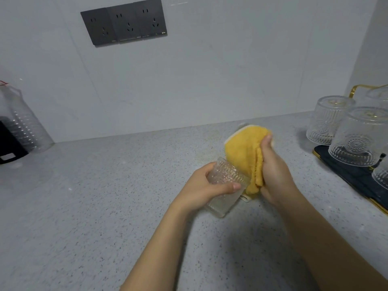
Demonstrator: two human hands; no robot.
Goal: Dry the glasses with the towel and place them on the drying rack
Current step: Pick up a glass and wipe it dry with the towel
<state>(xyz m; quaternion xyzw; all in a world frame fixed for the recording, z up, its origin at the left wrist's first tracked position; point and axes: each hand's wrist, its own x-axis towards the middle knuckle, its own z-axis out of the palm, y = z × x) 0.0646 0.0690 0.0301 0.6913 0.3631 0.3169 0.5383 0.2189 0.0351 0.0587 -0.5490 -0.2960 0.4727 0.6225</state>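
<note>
My left hand [199, 189] grips a clear patterned glass [225, 181], tilted on its side above the counter. Against its right side lies a yellow towel [244, 150], bunched up and held by my right hand [273, 166]. At the right edge, the drying rack [354, 177], a dark tray with gold trim, carries several similar glasses standing upside down [357, 137].
A grey speckled counter [105, 196] runs under my hands and meets a pale wall. A large clear plastic bottle [23, 122] and a black object [8, 141] stand at the far left. Dark wall sockets [123, 23] sit high on the wall.
</note>
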